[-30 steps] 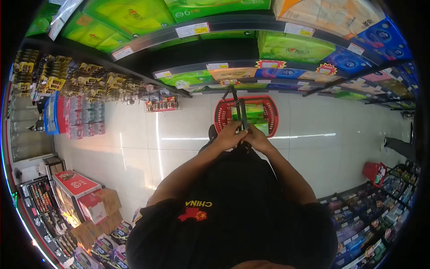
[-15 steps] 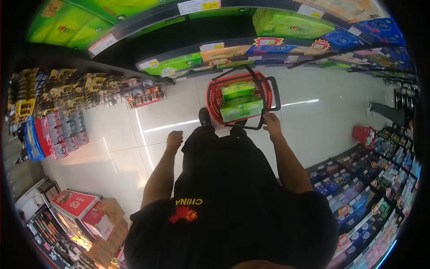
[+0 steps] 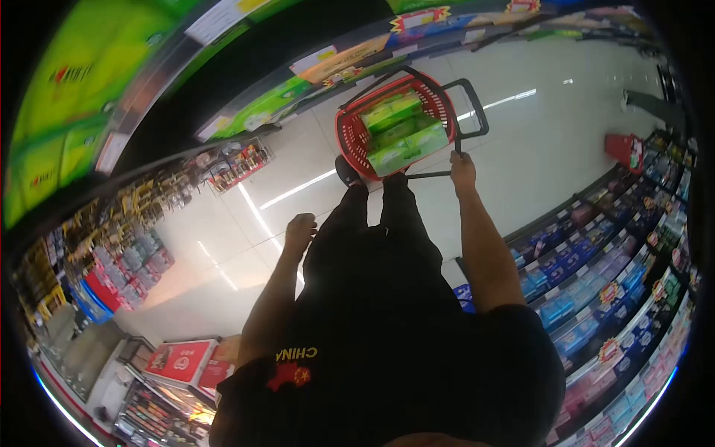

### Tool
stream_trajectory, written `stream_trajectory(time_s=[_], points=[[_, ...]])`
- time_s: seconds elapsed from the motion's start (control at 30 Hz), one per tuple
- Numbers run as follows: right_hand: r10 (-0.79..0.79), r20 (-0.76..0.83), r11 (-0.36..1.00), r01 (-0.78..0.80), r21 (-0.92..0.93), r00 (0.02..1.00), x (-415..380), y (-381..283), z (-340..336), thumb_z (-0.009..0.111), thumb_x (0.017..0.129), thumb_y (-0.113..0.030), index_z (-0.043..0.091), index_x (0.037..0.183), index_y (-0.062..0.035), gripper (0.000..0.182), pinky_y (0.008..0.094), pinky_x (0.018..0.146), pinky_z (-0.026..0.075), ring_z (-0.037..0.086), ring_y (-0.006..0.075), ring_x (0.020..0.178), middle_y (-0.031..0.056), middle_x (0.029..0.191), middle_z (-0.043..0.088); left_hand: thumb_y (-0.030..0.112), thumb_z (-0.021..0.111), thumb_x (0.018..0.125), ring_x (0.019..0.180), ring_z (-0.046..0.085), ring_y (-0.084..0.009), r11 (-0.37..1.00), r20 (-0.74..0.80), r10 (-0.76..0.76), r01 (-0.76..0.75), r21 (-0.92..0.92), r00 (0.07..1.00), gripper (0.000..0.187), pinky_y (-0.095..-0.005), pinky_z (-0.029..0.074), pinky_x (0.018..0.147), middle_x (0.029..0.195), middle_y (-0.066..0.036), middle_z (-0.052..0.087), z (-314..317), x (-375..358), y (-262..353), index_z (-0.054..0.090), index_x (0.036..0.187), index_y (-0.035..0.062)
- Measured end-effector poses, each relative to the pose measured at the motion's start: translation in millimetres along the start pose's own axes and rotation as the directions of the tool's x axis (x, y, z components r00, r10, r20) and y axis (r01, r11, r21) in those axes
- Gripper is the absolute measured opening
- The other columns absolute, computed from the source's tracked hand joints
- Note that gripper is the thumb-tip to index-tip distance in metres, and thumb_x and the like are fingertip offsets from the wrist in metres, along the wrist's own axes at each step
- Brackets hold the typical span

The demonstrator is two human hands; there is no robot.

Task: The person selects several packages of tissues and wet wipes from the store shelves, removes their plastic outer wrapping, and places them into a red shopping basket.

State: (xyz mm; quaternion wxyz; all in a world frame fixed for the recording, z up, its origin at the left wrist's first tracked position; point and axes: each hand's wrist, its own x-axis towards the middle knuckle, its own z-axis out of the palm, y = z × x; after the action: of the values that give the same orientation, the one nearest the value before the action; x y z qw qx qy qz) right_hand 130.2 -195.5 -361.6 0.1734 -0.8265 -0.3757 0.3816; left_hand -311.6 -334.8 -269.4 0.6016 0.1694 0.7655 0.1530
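We read CHINA, upside down, on the black shirt, nearer us than the red basket of green packs. Shelves run beyond its far rim; open floor spreads to its right. The right hand is wrapped around its black handle; the left hand, lower left of it, hangs half-curled, empty.

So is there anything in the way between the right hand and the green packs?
Sideways, yes: the red basket's rim lies between the right hand, which holds the black handle, and the green packs. From above, nothing visible covers them.
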Motion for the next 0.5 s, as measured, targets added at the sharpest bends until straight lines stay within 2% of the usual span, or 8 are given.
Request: stream_trajectory(time_s=[0.03,0.07,0.17,0.3,0.33,0.43,0.47,0.5], points=[[0.034,-0.003,0.999,-0.034,-0.034,0.999,2.3,-2.0,-1.5,0.05,0.09,-0.042,0.063,0.106,0.0019,0.049,0.0453,0.083,0.048,0.064,0.0402,0.092,0.0241,0.091,0.067,0.029,0.051,0.093,0.07,0.063,-0.0159,1.0,0.028,0.017,-0.017,0.017,0.999,0.031,-0.0291,0.05,0.062,0.085,-0.007,0.065,7.7,-0.3,4.5,0.062,0.103,0.0024],[0.042,-0.008,0.999,-0.042,-0.014,0.999,12.0,9.2,1.5,0.051,0.089,-0.042,0.062,0.108,0.0013,0.048,0.0446,0.085,0.048,0.064,0.0404,0.095,0.0242,0.094,0.067,0.031,0.05,0.093,0.074,0.065,-0.0189,0.995,0.044,0.042,-0.046,0.089,0.998,0.032,-0.0321,0.05,0.066,0.084,-0.008,0.066,13.6,8.2,-4.3,0.063,0.1,0.0019],[0.066,-0.086,0.998,-0.065,0.011,0.994,29.1,20.0,4.3,0.057,0.087,-0.039,0.063,0.108,0.0006,0.045,0.0379,0.079,0.049,0.065,0.0291,0.086,0.0169,0.091,0.068,0.033,0.049,0.093,0.075,0.065,-0.0212,0.878,0.172,0.129,-0.193,0.438,0.977,0.034,-0.0352,0.05,0.069,0.08,-0.011,0.066,26.4,6.9,4.7,0.064,0.095,0.0026],[0.137,-0.076,0.99,-0.138,-0.019,0.988,56.7,31.7,5.3,0.059,0.086,-0.039,0.062,0.112,0.0007,0.048,0.0407,0.087,0.048,0.064,0.0357,0.099,0.0213,0.1,0.068,0.035,0.047,0.092,0.08,0.064,-0.0291,0.763,0.221,0.074,-0.198,0.615,0.973,0.036,-0.039,0.048,0.074,0.079,-0.016,0.064,39.9,-2.8,14.5,0.064,0.089,0.0035],[0.143,-0.073,0.989,-0.145,-0.019,0.987,66.0,39.3,6.8,0.059,0.086,-0.039,0.062,0.113,0.0007,0.048,0.0412,0.087,0.048,0.064,0.0366,0.1,0.0219,0.101,0.068,0.033,0.046,0.091,0.084,0.063,-0.0304,0.754,0.2,0.144,-0.238,0.612,0.969,0.035,-0.0405,0.047,0.075,0.081,-0.018,0.063,43.5,-7.6,15.6,0.063,0.085,0.0032],[0.221,-0.03,0.975,-0.221,0.02,0.975,100.4,63.8,16.3,0.059,0.086,-0.04,0.06,0.115,0.0001,0.05,0.0419,0.089,0.047,0.063,0.0375,0.102,0.0223,0.104,0.067,0.032,0.045,0.091,0.082,0.061,-0.0295,0.764,0.158,-0.057,-0.059,0.643,0.986,0.034,-0.0413,0.046,0.074,0.083,-0.019,0.062,57.4,-12.0,31.5,0.061,0.083,0.0022],[0.241,-0.01,0.97,-0.241,0.037,0.97,111.3,72.4,20.2,0.059,0.087,-0.041,0.059,0.116,-0.0001,0.05,0.0428,0.09,0.047,0.063,0.0384,0.103,0.0229,0.104,0.067,0.03,0.045,0.09,0.075,0.056,-0.0282,0.834,0.074,-0.034,-0.012,0.552,0.997,0.033,-0.0421,0.043,0.07,0.08,-0.019,0.059,60.5,-7.2,15.3,0.057,0.078,0.0009],[0.257,0.009,0.965,-0.258,0.053,0.966,118.7,80.4,21.0,0.058,0.088,-0.042,0.058,0.117,-0.0002,0.05,0.0437,0.09,0.047,0.062,0.0392,0.104,0.0235,0.105,0.067,0.03,0.046,0.09,0.076,0.056,-0.0283,0.809,0.088,-0.074,0.008,0.588,0.993,0.033,-0.0413,0.044,0.071,0.081,-0.018,0.06,67.6,-6.5,21.7,0.058,0.081,0.001]])
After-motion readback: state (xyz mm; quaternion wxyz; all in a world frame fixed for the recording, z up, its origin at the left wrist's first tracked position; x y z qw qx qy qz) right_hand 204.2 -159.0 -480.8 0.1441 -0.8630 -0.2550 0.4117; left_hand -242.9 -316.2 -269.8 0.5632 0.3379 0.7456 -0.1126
